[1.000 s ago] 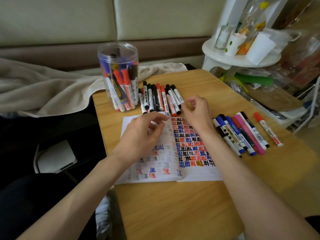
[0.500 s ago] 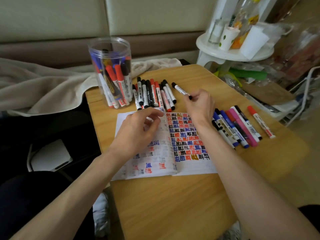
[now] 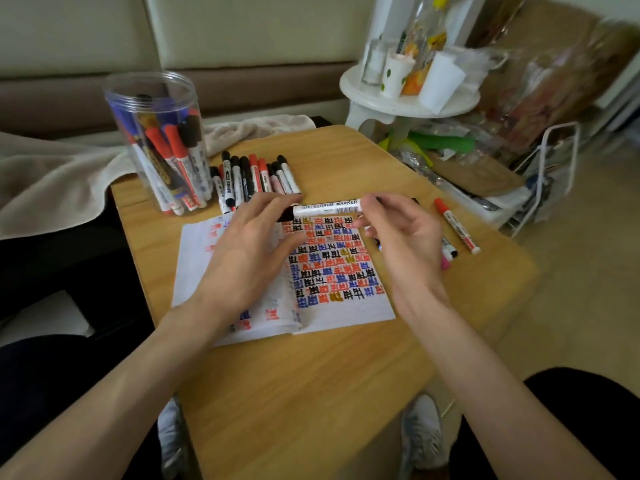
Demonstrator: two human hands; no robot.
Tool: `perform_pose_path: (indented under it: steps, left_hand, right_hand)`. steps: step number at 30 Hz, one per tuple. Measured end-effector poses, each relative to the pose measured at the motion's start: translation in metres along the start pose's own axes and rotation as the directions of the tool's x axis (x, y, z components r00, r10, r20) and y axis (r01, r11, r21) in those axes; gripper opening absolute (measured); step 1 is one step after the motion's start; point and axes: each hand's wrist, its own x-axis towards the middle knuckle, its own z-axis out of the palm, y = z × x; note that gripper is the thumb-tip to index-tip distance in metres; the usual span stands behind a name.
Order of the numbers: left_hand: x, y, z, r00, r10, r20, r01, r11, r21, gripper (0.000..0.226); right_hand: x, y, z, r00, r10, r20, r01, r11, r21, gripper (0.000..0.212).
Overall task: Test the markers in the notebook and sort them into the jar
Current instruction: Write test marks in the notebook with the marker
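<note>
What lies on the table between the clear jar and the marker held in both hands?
In the head view, a row of capped black and red markers lies side by side there.

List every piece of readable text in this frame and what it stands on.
"WHITEBOARD MARKER": on the barrel of the held whiteboard marker.
Notebook: rows of handwritten characters, too blurred to read.
Labels on table markers and jar markers: too small to read.

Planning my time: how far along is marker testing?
Done: jar holds many markers; notebook page mostly filled with marks. In hand: right hand pinches a black whiteboard marker, left hand at its cap. Left: marker row beside the jar, loose markers by the right hand.
</note>
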Motion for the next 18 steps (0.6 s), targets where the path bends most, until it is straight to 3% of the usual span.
perform_pose_path:
  steps: [3,7,10,14,18]
  left_hand:
    - [-0.001,0.011,0.0,1.0,0.02,0.006,-0.02,0.999,-0.026,0.037]
    - [-0.008,0.021,0.004,0.984,0.137,0.114,-0.131,0.99,-0.056,0.032]
    - [-0.01,0.017,0.004,0.975,0.168,0.148,-0.163,0.985,-0.049,0.045]
    - [-0.011,0.015,0.003,0.949,0.26,0.179,-0.279,0.956,0.092,0.034]
    - [-0.015,0.019,0.01,0.931,0.305,0.198,-0.338,0.928,0.158,0.038]
  right_hand:
    - [-0.016,0.001,-0.008,0.995,0.097,0.018,-0.099,0.991,0.095,0.019]
    - [-0.035,0.011,-0.007,0.979,0.174,0.11,-0.175,0.985,0.003,0.025]
    - [-0.043,0.015,-0.007,0.97,0.232,0.074,-0.235,0.971,0.032,0.03]
    - [-0.045,0.016,-0.012,0.958,0.28,0.065,-0.285,0.954,0.094,0.033]
    - [-0.044,0.016,-0.012,0.95,0.307,0.064,-0.312,0.945,0.101,0.032]
